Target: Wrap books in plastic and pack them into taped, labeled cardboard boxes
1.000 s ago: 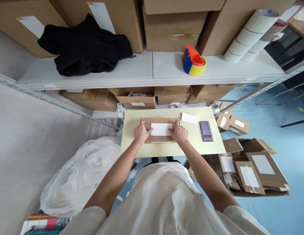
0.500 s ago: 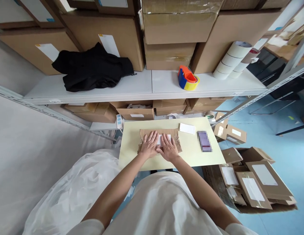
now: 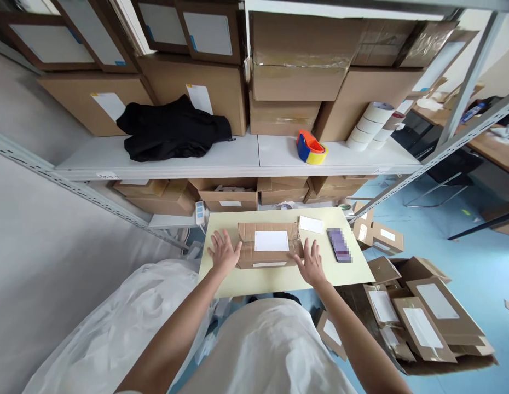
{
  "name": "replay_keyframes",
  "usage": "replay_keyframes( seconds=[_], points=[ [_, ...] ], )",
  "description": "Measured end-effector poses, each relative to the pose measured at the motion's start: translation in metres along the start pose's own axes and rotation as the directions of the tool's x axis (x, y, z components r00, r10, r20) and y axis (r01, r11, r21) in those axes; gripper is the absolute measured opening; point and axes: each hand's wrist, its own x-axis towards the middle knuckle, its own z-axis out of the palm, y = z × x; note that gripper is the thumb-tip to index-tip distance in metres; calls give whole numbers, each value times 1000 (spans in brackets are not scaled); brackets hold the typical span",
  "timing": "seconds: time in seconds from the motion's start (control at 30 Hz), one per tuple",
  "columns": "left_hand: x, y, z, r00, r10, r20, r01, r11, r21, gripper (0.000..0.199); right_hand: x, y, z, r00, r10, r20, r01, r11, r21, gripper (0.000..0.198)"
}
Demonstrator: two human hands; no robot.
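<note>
While the left hand (image 3: 225, 254) and the right hand (image 3: 311, 268) spread open, gripping nothing, at nine and four o'clock of the box (image 3: 248, 251) mid-desk (image 3: 254, 282), a careless shove toward three could crumple the slip (image 3: 311, 225) at its two o'clock.

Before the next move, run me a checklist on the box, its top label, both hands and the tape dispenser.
1. Box fully on the table: ok.
2. White label on the box top: ok, looks flat.
3. Left hand free: ok, open, fingers spread.
4. Right hand clear of the box: cannot tell; the thumb overlaps its right end in view.
5. Tape dispenser on the table: not ok, it sits on the shelf.
</note>
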Motion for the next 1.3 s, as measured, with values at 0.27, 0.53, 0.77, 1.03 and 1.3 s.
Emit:
replay_keyframes(
  seconds=[0.27, 0.53, 0.77, 1.03, 1.3],
  points=[
    [-4, 35, 4, 762, 628, 156, -638, 770, 17, 64, 30, -54, -14, 925, -352, 145, 366, 927, -84, 72],
    [-7, 21, 5, 778, 615, 128, -626, 774, 89, 69, 25, -50, -6, 993, -109, 33, 114, 966, -232, 79],
    [-28, 9, 9, 676, 733, 76, -737, 674, 51, 58, -7, -41, 5, 953, -303, 33, 303, 934, -187, 63],
    [3, -7, 10, 983, 69, 170, 3, 920, -392, 80, 23, -16, -17, 987, 144, 77, -163, 900, 404, 79],
    [4, 13, 20, 954, 23, 298, 129, 867, -481, 77, 44, -21, -14, 955, 191, 228, -266, 890, 371, 71]
  ],
)
